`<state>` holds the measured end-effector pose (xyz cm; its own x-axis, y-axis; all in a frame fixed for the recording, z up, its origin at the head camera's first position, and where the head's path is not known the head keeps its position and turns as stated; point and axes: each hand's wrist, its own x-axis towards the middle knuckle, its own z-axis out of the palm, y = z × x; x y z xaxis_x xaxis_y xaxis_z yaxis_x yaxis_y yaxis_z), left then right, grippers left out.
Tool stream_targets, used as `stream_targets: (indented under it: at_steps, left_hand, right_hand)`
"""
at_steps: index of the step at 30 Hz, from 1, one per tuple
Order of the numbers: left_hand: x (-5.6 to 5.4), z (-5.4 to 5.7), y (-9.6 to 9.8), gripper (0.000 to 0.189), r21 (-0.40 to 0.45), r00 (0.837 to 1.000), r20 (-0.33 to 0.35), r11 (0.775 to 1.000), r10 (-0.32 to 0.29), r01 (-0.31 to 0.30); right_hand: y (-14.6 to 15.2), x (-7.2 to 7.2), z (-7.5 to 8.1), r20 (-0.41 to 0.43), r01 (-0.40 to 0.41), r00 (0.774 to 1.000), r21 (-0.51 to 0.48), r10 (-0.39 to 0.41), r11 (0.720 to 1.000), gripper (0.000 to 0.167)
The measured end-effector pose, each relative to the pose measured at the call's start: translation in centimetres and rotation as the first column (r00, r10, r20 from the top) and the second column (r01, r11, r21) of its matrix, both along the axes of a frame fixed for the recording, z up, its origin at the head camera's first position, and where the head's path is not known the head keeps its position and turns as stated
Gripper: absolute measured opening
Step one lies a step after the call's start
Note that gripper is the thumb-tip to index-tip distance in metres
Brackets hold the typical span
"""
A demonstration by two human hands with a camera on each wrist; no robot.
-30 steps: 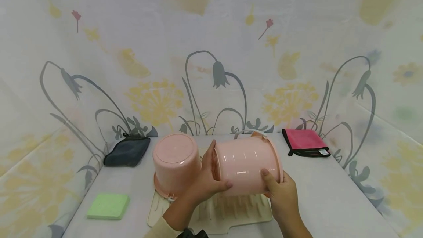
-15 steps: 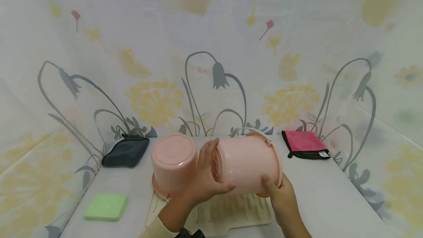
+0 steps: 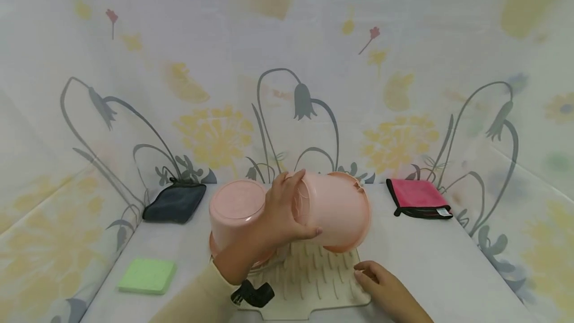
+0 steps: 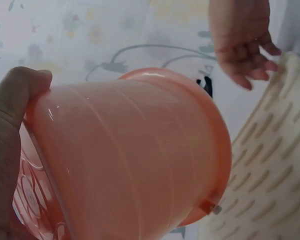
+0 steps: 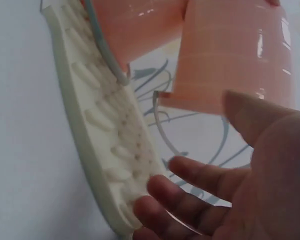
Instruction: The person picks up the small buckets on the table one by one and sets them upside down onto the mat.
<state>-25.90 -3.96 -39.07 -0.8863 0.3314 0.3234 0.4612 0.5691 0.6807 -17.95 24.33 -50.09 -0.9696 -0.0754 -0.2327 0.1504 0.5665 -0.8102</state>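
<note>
My left hand (image 3: 282,216) grips a pink plastic bucket (image 3: 338,208) by its base end, with the thumb on the near side. The bucket lies tilted sideways above a cream drying rack (image 3: 287,310), its orange rim toward the right. My right hand (image 3: 387,288) is apart from the bucket, beside the rack's right edge, holding nothing. Its fingers are loosely bent in the right wrist view, below the rim and white handle (image 5: 162,127). A second pink bucket (image 3: 237,203) stands upside down on the rack's left part, partly behind my left arm.
A green sponge (image 3: 147,275) lies at the left front. A dark zip pouch (image 3: 176,203) is at the back left, a pink zip pouch (image 3: 419,197) at the back right. A patterned curtain (image 3: 287,64) encloses the table (image 3: 448,273).
My right hand has let go of the bucket's rim and dropped toward the rack's right edge. The bucket, held by the left hand alone, has shifted slightly up and left; its handle has swung down.
</note>
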Motion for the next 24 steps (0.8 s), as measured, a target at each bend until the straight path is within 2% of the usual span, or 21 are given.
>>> stream_targets:
  at_steps: [2, 4, 9, 12, 16, 19, 21, 24]
  left_hand:
    - [-0.5, 0.4, 0.2, 0.123, -0.032, 1.000, 0.001, 0.999, 0.015, -0.015]
    - [-0.8, 1.0, 0.4, 0.124, -0.057, 1.000, 0.012, 0.998, 0.022, -0.021]
    - [-1.7, 2.2, 0.7, 0.124, -0.088, 1.000, 0.007, 0.996, 0.017, -0.016]
    - [-2.3, 2.9, 0.5, 0.123, -0.100, 1.000, -0.011, 0.995, 0.005, -0.006]
    - [-3.4, 4.0, 0.2, 0.123, -0.149, 0.999, -0.041, 0.989, -0.007, 0.001]
    - [-4.1, 5.0, 0.0, 0.123, -0.206, 0.999, -0.039, 0.979, -0.004, -0.004]
    - [-4.5, 5.5, 0.0, 0.122, -0.249, 0.999, -0.041, 0.968, -0.010, -0.001]
    - [-4.9, 6.0, 0.2, 0.121, -0.311, 0.999, -0.035, 0.950, -0.016, 0.004]
  right_hand:
    - [0.2, 0.2, -0.5, 0.003, -0.078, 0.997, 0.053, 0.078, 0.995, 0.043]
    - [0.4, 0.4, -0.8, -0.017, -0.121, 0.992, 0.058, 0.122, 0.991, 0.039]
    - [0.8, 0.6, -1.4, -0.068, -0.095, 0.993, 0.078, 0.101, 0.992, 0.037]
    - [1.0, 0.6, -2.0, -0.085, -0.072, 0.993, 0.147, 0.085, 0.986, 0.044]
    - [1.4, 0.6, -2.9, -0.155, -0.136, 0.971, 0.278, 0.184, 0.951, 0.063]
    - [1.6, 0.6, -3.4, -0.194, -0.188, 0.946, 0.328, 0.261, 0.926, 0.073]
    - [1.7, 0.6, -3.5, -0.182, -0.197, 0.947, 0.329, 0.267, 0.924, 0.076]
    - [1.7, 0.5, -3.6, -0.142, -0.185, 0.961, 0.307, 0.238, 0.934, 0.075]
